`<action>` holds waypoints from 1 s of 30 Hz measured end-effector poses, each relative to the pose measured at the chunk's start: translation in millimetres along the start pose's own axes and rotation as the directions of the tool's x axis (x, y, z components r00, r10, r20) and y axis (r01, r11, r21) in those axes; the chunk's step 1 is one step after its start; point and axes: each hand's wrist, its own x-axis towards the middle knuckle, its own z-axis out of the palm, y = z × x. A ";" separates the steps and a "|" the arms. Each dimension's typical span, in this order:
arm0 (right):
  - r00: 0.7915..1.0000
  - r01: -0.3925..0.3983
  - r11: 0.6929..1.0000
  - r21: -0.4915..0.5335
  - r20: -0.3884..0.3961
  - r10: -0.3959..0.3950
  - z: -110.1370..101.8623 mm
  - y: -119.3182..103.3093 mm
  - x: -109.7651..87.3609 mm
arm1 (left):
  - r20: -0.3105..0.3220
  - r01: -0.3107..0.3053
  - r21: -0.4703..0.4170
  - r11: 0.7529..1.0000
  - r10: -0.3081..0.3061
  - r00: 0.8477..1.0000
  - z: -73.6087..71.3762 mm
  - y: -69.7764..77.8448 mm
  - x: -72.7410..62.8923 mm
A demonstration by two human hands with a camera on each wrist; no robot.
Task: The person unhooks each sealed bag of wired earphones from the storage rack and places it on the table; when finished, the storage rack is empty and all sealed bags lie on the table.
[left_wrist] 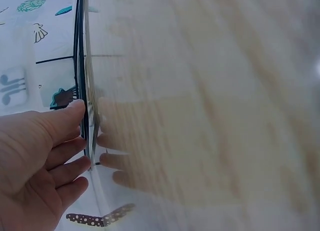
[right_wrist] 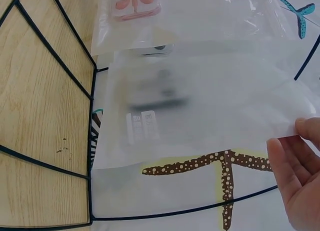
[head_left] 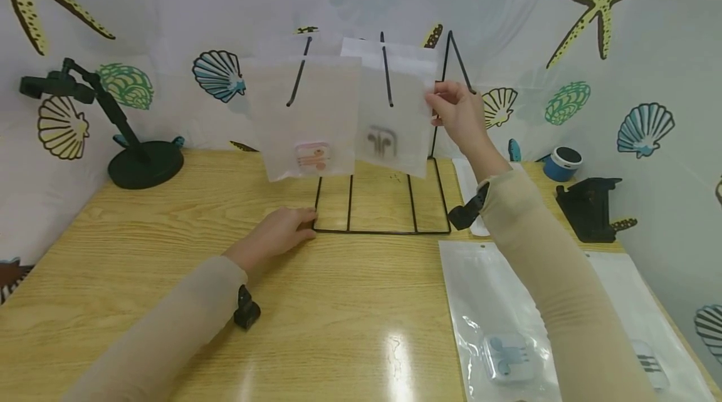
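A black wire display rack (head_left: 381, 232) stands on the wooden table, its hooks angled toward me. My left hand (head_left: 280, 229) holds its front left base corner; thumb and fingertips lie along the wire (left_wrist: 84, 133) in the left wrist view. From the left hook hangs a frosted plastic bag (head_left: 304, 95) with pink earphones (head_left: 313, 156) in a clear case. On the middle hook hangs another frosted bag (head_left: 395, 138), with dark earphones (head_left: 382, 142) showing through. My right hand (head_left: 455, 110) pinches that bag's right edge between thumb and finger. Another bag's edge shows behind the left one.
Two clear-fronted bags with earphones (head_left: 507, 358) lie at the table's right. A black stand (head_left: 141, 157) is at the back left. A blue jar (head_left: 562, 163) and a black holder (head_left: 589, 207) sit at the back right. Patterned cloth hangs behind the rack.
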 end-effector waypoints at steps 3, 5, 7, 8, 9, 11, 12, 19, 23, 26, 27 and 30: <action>1.000 0.006 1.000 0.011 -0.003 -0.006 -0.2 -1.4 -2.1 | 0.014 0.017 -0.028 0.999 -0.016 1.000 0.4 -3.2 1.5; 1.000 0.012 1.000 0.016 -0.003 -0.012 -0.4 -2.4 -3.9 | 0.029 0.035 -0.047 0.998 -0.033 0.999 -0.1 -4.8 2.0; 1.000 0.026 1.000 0.008 -0.003 -0.026 -0.8 -3.2 -5.7 | 0.045 0.051 -0.065 0.997 -0.048 0.998 -1.0 -6.2 2.3; 0.999 0.033 0.999 0.006 -0.002 -0.033 -0.9 -3.5 -6.6 | 0.053 0.059 -0.074 0.996 -0.055 0.997 -1.4 -7.1 2.4; 0.999 0.042 0.999 0.002 -0.001 -0.042 -1.0 -4.1 -7.8 | 0.061 0.067 -0.082 0.994 -0.062 0.996 -1.8 -7.7 2.6; 0.999 0.053 0.999 -0.004 -0.002 -0.053 -1.1 -5.0 -9.8 | 0.070 0.077 -0.092 0.993 -0.071 0.995 -1.9 -9.8 3.0; 0.998 0.060 0.998 -0.007 -0.002 -0.060 -1.1 -5.6 -10.7 | 0.075 0.082 -0.097 0.992 -0.075 0.994 -1.8 -10.6 3.4; 0.996 0.089 0.996 -0.004 0.002 -0.089 -0.9 -9.1 -16.5 | 0.088 0.102 -0.098 0.990 -0.093 0.992 -2.7 -12.3 6.3; 0.991 0.132 0.991 -0.009 0.009 -0.132 -1.6 -9.8 -20.2 | 0.089 0.097 -0.091 0.991 -0.089 0.992 -3.1 -11.4 6.6; 0.988 0.156 0.988 -0.002 0.011 -0.156 -2.5 -9.9 -23.6 | 0.080 0.082 -0.080 0.993 -0.075 0.994 -2.7 -11.2 6.9; 0.987 0.159 0.987 0.003 0.011 -0.159 -2.8 -9.9 -24.8 | 0.077 0.077 -0.077 0.994 -0.071 0.994 -2.4 -11.3 7.1; 0.987 0.162 0.986 0.024 0.009 -0.162 -3.4 -10.1 -27.8 | 0.070 0.074 -0.078 0.994 -0.068 0.995 -1.6 -11.8 7.9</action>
